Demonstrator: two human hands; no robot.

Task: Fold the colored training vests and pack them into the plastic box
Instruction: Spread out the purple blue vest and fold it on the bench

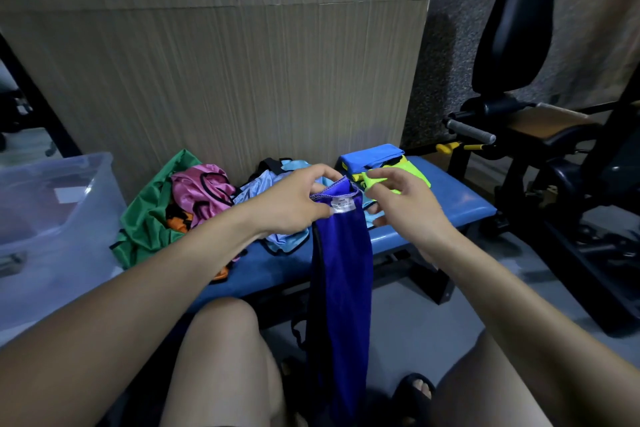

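Holding the purple vest (341,274) up by its top edge with my left hand (294,201), thumb and fingers pinched on the hem right by the white label (341,206). Left forearm runs in from lower left, wrist about level. Vest hangs straight down, bunched narrow, between my knees and in front of the blue bench (450,204). My right hand (403,204) is just beside the vest's right side, fingers loosely spread and slightly curled, fingertips near the hem; cannot tell if they actually touch or grip the cloth. Right forearm comes in from lower right, angled up toward the vest.

On the bench: a loose pile with a green vest (149,222), pink vest (201,191), a bit of orange vest (178,220), and light blue vest (263,184) behind my left hand. Far right end of bench holds folded ones, a blue vest (370,158) with a neon yellow vest (414,172) against it. Clear plastic box (52,204) sits at left, next to the bench, open top. Gym machine (554,135) at right.
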